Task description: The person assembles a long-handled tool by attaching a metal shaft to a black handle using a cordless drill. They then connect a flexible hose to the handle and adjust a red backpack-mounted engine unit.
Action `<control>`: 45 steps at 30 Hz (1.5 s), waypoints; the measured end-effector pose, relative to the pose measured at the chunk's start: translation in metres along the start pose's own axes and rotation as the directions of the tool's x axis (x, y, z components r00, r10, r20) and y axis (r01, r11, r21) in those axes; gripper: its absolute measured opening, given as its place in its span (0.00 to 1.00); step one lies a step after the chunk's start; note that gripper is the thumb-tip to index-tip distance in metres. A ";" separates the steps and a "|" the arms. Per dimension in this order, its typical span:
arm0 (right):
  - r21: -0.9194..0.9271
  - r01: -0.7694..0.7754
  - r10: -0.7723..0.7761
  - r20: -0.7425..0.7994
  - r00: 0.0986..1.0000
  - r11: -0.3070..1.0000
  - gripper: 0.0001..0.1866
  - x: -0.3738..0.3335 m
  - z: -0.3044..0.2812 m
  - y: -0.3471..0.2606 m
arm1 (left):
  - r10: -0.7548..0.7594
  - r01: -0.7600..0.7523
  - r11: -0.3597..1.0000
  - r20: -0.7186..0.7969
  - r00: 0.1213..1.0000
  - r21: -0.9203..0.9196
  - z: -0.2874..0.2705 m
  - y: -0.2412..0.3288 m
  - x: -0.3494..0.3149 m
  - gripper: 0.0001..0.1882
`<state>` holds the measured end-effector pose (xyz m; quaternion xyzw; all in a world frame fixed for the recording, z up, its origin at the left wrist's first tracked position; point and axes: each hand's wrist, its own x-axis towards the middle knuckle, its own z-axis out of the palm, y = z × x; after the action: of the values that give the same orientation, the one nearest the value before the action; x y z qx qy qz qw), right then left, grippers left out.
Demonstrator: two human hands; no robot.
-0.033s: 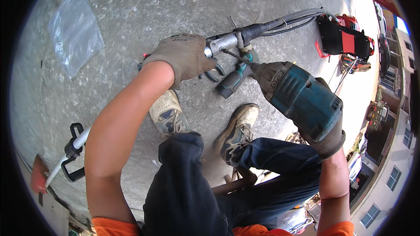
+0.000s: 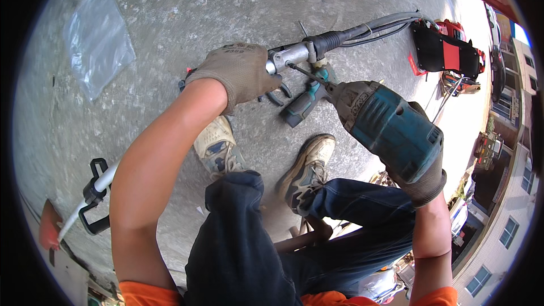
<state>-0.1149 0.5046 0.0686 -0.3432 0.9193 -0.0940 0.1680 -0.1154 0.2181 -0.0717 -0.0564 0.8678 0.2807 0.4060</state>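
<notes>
My left hand (image 2: 235,73), in a brown-grey work glove, is closed around the end of a silver metal coupling (image 2: 294,55). A black rubber sleeve and grey flexible hose (image 2: 374,26) run from it to the upper right. My right hand (image 2: 428,184), gloved too and mostly hidden behind the tool, grips a teal and grey power driver (image 2: 394,124). The driver's long thin bit (image 2: 307,72) reaches the side of the coupling. Beneath it on the ground lie a smaller teal cordless drill (image 2: 303,105) and dark-handled pliers (image 2: 276,96), partly covered by my left hand.
A clear plastic bag (image 2: 99,39) lies on the concrete at upper left. A white pole with a black handle (image 2: 93,198) is at lower left. The hose leads to a black and red backpack machine (image 2: 450,51). My shoes (image 2: 309,164) stand below the tools.
</notes>
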 end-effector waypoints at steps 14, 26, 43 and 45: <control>0.313 -0.171 0.182 -0.007 0.983 0.934 0.33 0.003 0.008 0.013 | -0.015 0.015 0.998 -0.014 1.000 0.055 0.002 0.001 0.001 0.27; -0.044 0.078 -0.079 -0.008 0.997 0.996 0.35 0.007 0.008 0.022 | 0.023 -0.020 0.996 -0.038 0.999 0.082 0.007 -0.002 0.007 0.27; 0.225 -0.177 0.161 0.090 0.983 0.958 0.28 0.014 0.013 0.016 | -0.007 0.009 0.999 -0.023 1.000 0.052 0.005 0.002 0.004 0.24; 0.301 -0.170 0.165 0.042 0.985 0.938 0.30 0.014 0.018 0.016 | -0.010 0.010 0.999 -0.015 1.000 0.047 0.005 0.003 0.003 0.23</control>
<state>-0.1279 0.5057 0.0442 -0.2348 0.9183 -0.2168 0.2337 -0.1150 0.2231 -0.0749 -0.0532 0.8768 0.2577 0.4024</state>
